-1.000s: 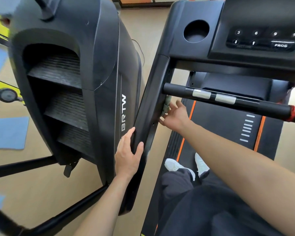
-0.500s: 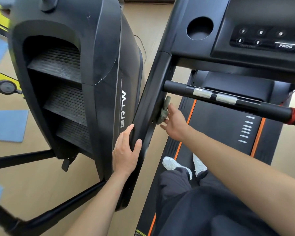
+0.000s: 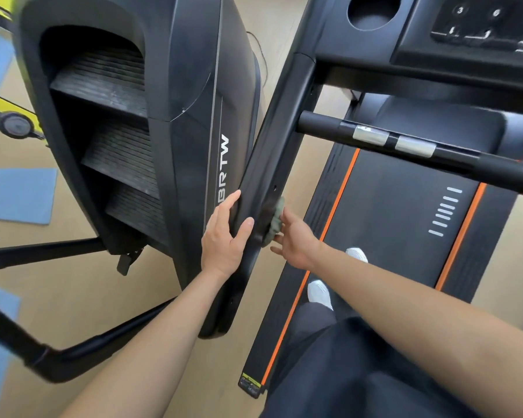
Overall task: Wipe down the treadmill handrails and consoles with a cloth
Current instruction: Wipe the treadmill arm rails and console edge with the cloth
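I stand on a black treadmill whose left handrail (image 3: 272, 140) runs down from the console (image 3: 480, 25) toward me. My left hand (image 3: 224, 239) grips the outer edge of this rail, thumb on top. My right hand (image 3: 295, 239) presses a bunched grey-green cloth (image 3: 277, 220) flat against the rail's inner side with straight fingers. A crossbar (image 3: 405, 146) with two silver pulse pads spans the deck just above my right hand.
A black stair-climber machine (image 3: 151, 110) stands close on the left, almost touching the handrail. Its black frame tubes (image 3: 73, 348) cross the tan floor. Blue floor mats (image 3: 20, 196) lie at far left. My white shoes (image 3: 320, 292) rest on the orange-striped belt (image 3: 390, 212).
My right hand slid the cloth down the inner side of the handrail, toward me. My left hand kept its hold on the rail's outer edge.
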### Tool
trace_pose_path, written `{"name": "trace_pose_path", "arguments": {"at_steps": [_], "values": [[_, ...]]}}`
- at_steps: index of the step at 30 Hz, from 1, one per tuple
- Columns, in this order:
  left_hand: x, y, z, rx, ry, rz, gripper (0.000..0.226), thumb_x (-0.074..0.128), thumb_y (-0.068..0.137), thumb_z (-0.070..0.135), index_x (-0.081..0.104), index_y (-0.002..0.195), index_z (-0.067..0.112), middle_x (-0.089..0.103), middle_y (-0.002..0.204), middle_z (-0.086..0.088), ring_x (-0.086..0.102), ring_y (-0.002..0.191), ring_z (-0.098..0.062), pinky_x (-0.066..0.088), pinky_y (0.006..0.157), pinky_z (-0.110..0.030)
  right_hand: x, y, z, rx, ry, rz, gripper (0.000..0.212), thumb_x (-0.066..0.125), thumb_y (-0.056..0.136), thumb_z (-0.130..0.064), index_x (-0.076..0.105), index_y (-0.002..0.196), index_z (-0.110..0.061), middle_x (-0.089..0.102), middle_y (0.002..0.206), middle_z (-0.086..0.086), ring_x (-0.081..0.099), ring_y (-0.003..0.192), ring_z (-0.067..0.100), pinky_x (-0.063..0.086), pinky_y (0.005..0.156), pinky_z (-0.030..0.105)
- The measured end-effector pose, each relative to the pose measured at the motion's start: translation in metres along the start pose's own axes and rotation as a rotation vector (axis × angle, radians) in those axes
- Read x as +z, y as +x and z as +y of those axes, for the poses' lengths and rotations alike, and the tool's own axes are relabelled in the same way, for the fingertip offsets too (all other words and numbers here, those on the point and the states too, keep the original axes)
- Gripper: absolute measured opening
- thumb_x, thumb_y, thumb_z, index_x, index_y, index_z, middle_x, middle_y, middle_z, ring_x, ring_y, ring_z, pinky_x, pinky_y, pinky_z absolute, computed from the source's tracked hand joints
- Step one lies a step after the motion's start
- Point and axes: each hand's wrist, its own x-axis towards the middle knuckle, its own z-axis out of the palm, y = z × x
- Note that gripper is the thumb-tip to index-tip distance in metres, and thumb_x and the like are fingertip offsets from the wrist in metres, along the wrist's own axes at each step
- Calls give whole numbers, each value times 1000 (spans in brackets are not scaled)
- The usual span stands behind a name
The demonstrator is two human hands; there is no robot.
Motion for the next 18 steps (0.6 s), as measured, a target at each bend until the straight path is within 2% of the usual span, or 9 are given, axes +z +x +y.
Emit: {"name": "trace_pose_path", "arguments": {"at_steps": [5,10,14,16,18], "values": [[-3,-1,2,-24,-63,-7,54,62,98,40,41,148,40,47,151,17,42,135,-1,39,116,-39,0,-13,51,84,-56,-72,60,29,102,-64,51,144,-28,55,144,0,52,130,25,29,112,49],[-4,-1,-4,-13,-109,-10,58,64,94,47,44,147,34,52,147,14,49,136,-9,44,115,-41,5,-18,94,113,-61,-68,61,25,103,-63,52,143,-26,58,140,3,53,128,25,31,108,48],[-5,-3,-5,6,-128,-8,58,66,95,43,46,146,26,55,147,8,50,135,-12,43,114,-36,11,-27,131,106,-39,-64,61,25,103,-63,54,141,-25,61,137,7,57,123,24,33,109,48],[-5,-1,-4,24,-146,-1,57,67,95,41,47,146,23,56,146,6,50,136,-13,42,113,-31,11,-30,149,112,-24,-67,61,26,103,-62,51,145,-26,60,137,5,57,124,25,34,106,47],[-5,-2,-5,35,-166,-1,56,67,96,39,48,146,22,56,146,5,49,136,-12,38,108,-18,13,-35,168,113,-14,-62,60,27,104,-62,50,145,-26,60,137,3,58,124,24,36,103,45]]}}
